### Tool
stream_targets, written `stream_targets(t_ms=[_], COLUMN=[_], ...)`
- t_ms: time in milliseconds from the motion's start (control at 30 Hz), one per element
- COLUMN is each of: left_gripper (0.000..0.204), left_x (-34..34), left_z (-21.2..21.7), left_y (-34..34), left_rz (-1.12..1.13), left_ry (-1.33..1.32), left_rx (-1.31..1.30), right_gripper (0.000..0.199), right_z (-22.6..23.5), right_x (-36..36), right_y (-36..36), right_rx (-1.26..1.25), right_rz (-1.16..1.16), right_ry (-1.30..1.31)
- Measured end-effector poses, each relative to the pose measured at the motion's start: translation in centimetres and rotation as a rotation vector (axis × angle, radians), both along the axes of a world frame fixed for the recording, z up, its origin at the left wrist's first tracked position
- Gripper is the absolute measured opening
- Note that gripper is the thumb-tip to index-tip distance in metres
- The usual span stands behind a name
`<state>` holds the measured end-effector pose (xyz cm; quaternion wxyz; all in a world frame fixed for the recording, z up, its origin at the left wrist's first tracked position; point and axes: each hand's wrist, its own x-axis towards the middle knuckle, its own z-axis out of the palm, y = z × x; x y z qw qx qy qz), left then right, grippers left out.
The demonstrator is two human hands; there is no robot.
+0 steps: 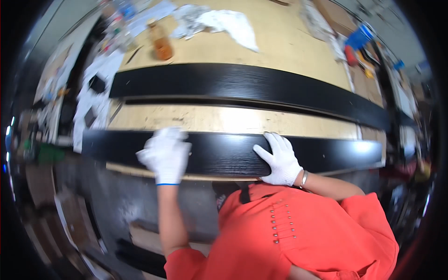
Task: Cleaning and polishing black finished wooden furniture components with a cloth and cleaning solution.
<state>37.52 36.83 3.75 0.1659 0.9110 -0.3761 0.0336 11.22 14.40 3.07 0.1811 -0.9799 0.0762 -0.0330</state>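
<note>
A long black glossy board (224, 154) lies across the near edge of a plywood workbench (210, 119). My left hand (165, 156), in a white glove, is blurred and rests on the board's left part, fingers curled; what it holds, if anything, I cannot make out. My right hand (280, 161), also white-gloved, lies flat on the board with fingers spread, pressing it near the middle. A second, wider black board (242, 84) lies parallel farther back on the bench.
A brown bottle (161, 43) and white crumpled cloth (219, 21) sit at the bench's far side. White rags and small items (95, 88) crowd the left end. Blue and red tools (357, 42) lie at the far right. More boards (140, 254) lie on the floor below.
</note>
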Motion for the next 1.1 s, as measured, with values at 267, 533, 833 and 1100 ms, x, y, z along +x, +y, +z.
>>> stream_targets(t_ms=[267, 533, 833, 1100], left_gripper=[0.028, 0.028, 0.042, 0.029], left_x=[13.2, 10.6, 12.7, 11.0], left_z=[-4.0, -1.7, -0.9, 7.3], left_y=[12.6, 10.3, 10.9, 5.2], left_rz=[-0.101, -0.229, -0.258, -0.275], left_ry=[-0.393, -0.348, -0.281, -0.217], left_rx=[0.109, 0.046, 0.175, -0.34], right_gripper=[0.091, 0.089, 0.084, 0.022], right_z=[0.9, 1.7, 2.1, 5.5], right_x=[0.9, -2.1, -1.1, -0.3], right_y=[3.1, 6.6, 5.5, 1.3], right_rx=[0.062, 0.002, 0.061, 0.213], right_rz=[-0.063, -0.201, -0.13, 0.003], right_ry=[0.077, 0.222, 0.214, 0.324])
